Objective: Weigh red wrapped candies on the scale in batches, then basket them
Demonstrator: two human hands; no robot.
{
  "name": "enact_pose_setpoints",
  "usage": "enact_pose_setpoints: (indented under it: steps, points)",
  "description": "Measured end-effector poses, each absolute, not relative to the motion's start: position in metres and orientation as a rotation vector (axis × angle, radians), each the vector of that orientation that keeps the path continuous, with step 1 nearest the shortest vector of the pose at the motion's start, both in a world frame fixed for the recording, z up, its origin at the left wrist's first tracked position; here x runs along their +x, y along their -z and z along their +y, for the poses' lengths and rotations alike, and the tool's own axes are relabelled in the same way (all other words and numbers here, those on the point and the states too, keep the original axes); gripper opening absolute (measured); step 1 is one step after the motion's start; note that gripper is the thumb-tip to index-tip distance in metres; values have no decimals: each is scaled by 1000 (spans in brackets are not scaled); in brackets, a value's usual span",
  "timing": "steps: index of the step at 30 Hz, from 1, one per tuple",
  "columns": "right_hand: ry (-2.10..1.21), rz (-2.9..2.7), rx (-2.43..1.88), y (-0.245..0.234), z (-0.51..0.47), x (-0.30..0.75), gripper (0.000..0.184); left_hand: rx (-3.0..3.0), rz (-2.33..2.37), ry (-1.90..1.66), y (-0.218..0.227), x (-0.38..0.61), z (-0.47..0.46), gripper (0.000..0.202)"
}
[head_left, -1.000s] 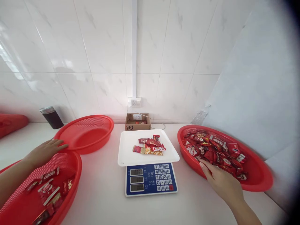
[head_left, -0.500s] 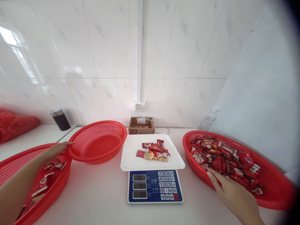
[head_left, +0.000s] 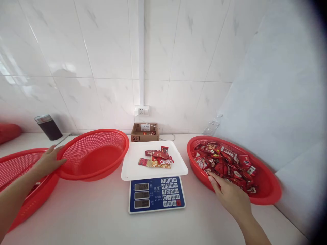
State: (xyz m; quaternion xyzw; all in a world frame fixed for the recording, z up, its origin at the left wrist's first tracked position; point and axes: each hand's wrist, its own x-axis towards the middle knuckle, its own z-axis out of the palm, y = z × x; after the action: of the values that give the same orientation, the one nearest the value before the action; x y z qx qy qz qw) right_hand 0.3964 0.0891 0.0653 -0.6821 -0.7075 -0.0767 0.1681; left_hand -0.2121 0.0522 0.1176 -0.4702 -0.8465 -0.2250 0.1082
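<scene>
My left hand (head_left: 48,162) grips the left rim of an empty red mesh basket (head_left: 97,160), fingers curled on the edge. My right hand (head_left: 228,195) reaches into the right red basket (head_left: 265,190), its fingertips among the heap of red wrapped candies (head_left: 224,161); whether it holds one I cannot make out. Between them a blue-and-white electronic scale (head_left: 155,194) carries a white tray (head_left: 133,166) with several wrapped candies (head_left: 156,159).
A third red basket (head_left: 17,170) lies at the far left, partly under the empty one. A small cardboard box (head_left: 144,132) and wall socket (head_left: 141,110) stand behind the scale. A dark cup (head_left: 48,127) sits at back left. A white panel leans at right.
The empty red basket has slid nearer and to the right under my left hand, away from the far-left basket. My right hand stays at the right basket's candies.
</scene>
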Motion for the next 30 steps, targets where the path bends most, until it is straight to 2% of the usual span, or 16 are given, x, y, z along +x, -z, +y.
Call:
enact_pose_setpoints:
  steps: [2,6,9,13,16,19,26,30]
  points:
    - [222,-2006,-1939,-64,89,397,46,-1588,-2461,616,-127,-186,61,63]
    - [224,-2005,-1945,-61,91,398,46,-2244,-2233,595,-136,-77,78,64]
    - [226,-2005,-1958,-59,93,399,48,-2791,-2045,439,-130,3,95,80]
    - [215,-2047,-1954,-61,91,400,47,-3012,-1988,263,-113,45,124,98]
    - [220,-2084,-1947,-64,88,400,48,-3061,-1981,147,-107,43,143,105]
    - [238,-2093,-1929,-65,87,399,48,-3040,-2003,151,-106,38,155,96]
    - [237,-2093,-1924,-60,91,402,48,-2817,-2047,241,-102,48,168,39]
    - [241,-2104,-1914,-59,91,403,48,-2678,-2131,245,-96,51,172,34]
